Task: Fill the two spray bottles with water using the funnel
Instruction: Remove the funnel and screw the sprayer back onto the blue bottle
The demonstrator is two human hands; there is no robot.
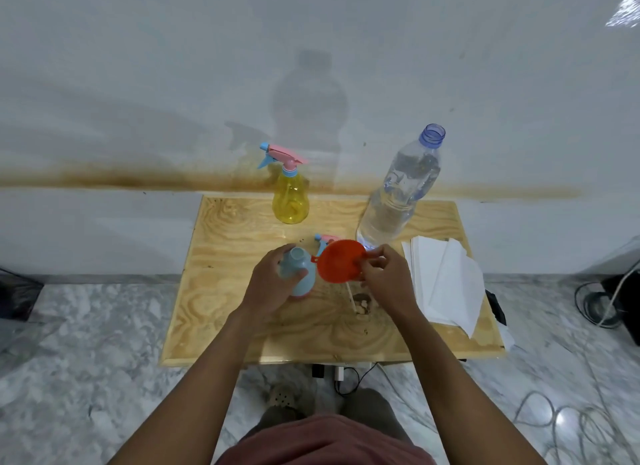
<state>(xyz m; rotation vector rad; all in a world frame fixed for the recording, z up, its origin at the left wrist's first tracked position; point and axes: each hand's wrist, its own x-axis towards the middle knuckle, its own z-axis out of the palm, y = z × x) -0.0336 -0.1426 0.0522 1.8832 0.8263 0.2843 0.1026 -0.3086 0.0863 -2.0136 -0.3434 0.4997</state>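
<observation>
Head view looks down on a small plywood bench [221, 291] with swirling grain, set against a pale wall crossed by a rusty-brown smear; the left hand [268, 284] has its grip closed round the rounded body of a pale blue spray bottle [299, 268], which stands uncapped near the bench's middle, its round mouth open to the camera; just right of it the right hand [384, 277] pinches the rim tab of an orange plastic funnel [341, 262] between thumb and fingertips, the grip closed on it, the wide circular bowl tilted toward the lens and held beside the bottle's mouth, not in it; a pink and blue trigger head [323, 241] lies just beyond, partly hidden by the funnel; at the far edge a translucent yellow spray bottle [290, 194], pear-shaped, stands capped with a matching trigger; far right, a tall clear ribbed water bottle [401, 190] stands uncapped, holding water; white folded paper sheets [443, 277] overlap on the right side; the floor is grey mottled marble.
</observation>
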